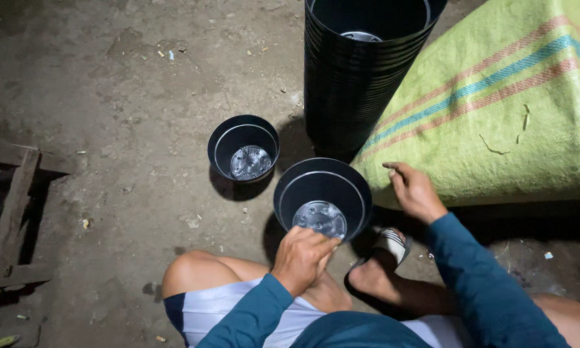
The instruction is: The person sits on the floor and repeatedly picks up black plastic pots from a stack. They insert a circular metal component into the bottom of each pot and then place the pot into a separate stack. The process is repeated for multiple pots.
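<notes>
My left hand (301, 256) pinches the rim of a black pot (322, 200) at frame middle; my right hand (415, 190) hangs loosely curled, holding nothing, by the green sack (496, 109).

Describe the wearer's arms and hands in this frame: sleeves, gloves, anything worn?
Both arms wear long teal-blue sleeves of soft, creased fabric that end at the wrists. The left hand and the right hand are bare: no gloves, and no rings, watch or bands can be seen. No markings or print show on either sleeve.
</notes>
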